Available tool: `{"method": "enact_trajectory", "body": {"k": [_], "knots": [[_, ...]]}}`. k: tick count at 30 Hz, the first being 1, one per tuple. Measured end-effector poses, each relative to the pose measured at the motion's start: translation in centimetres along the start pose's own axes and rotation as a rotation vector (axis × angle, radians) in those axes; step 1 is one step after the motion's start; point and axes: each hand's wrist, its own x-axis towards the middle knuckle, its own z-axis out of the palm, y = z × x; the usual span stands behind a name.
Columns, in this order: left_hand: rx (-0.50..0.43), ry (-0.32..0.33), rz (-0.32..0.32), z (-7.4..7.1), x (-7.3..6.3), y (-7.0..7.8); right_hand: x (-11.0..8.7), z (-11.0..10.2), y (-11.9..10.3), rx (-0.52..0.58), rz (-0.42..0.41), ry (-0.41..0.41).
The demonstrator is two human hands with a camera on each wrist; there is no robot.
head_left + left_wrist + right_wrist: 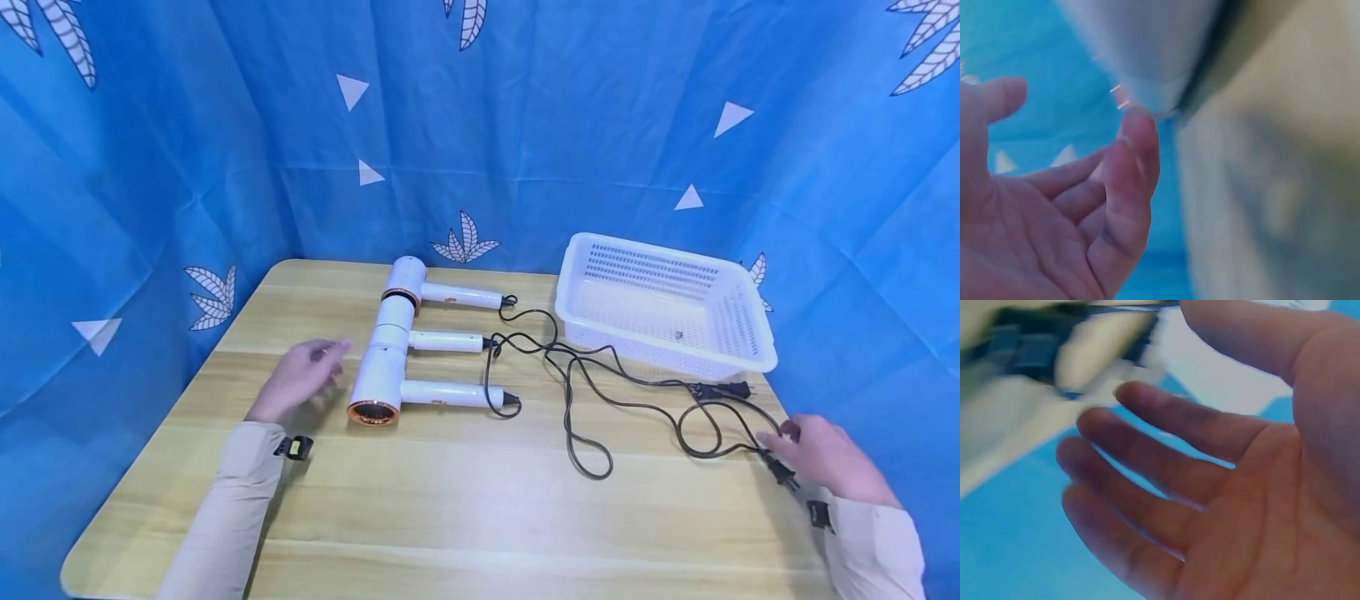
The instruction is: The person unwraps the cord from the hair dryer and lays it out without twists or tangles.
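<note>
Three white hair dryers lie in a row on the left half of the table, handles pointing right: a far one [461,296], a middle one [446,342] and a near one [378,375] with a copper-coloured ring. My left hand [300,379] hovers just left of the near dryer, holding nothing, its fingers loosely bent in the left wrist view. At the right table edge, my right hand [828,454] is beside a black plug [782,472]. The right wrist view shows its fingers relaxed and apart, with nothing in the palm. Another black plug [723,390] lies farther back.
A white plastic basket [738,362] with slotted walls stands at the back right of the wooden table [465,517]. Tangled black cords [588,467] run from the dryer handles to the plugs, passing in front of the basket. A blue patterned curtain [525,125] surrounds the table.
</note>
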Motion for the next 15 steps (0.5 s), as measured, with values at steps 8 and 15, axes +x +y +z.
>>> {"method": "enact_trajectory", "body": {"k": [8, 15], "knots": [[0.106, 0.395, 0.124, -4.0, 0.9, 6.2, 0.6, -6.0, -7.6, 0.074, -0.114, 0.373], [0.149, 0.472, 0.181, -1.1, 2.4, 10.6, 3.1, -6.5, -15.2, 0.207, -0.219, 0.498]]}}
